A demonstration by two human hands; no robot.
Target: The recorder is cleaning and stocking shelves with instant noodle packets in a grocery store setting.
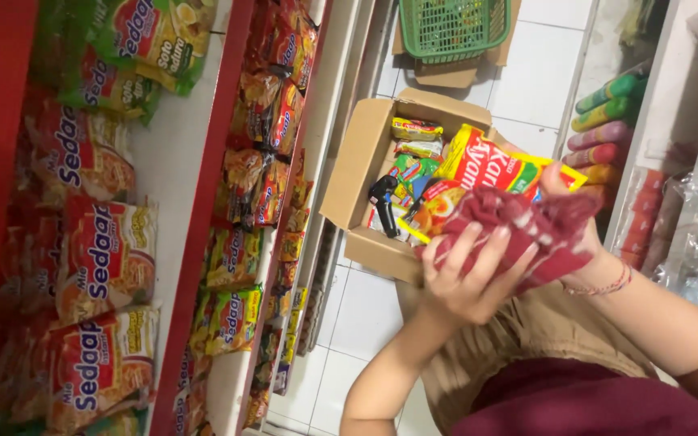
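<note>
I hold a yellow and red instant noodle packet (486, 165) above an open cardboard box (357, 165). A dark red cloth (527, 222) is bunched over the packet's lower side. My left hand (466, 274) presses its spread fingers onto the cloth. My right hand (579, 230) grips the packet's far end together with the cloth, thumb on top of the packet. Inside the box lie more noodle packets (415, 129) and a black handheld labelling gun (384, 202).
Red-edged white shelves (183, 161) on the left carry rows of noodle packets (107, 250). A green plastic basket (454, 28) sits on flattened cardboard on the white tiled floor (543, 64). Coloured bottles (607, 121) and wrapped goods fill the right-hand shelf.
</note>
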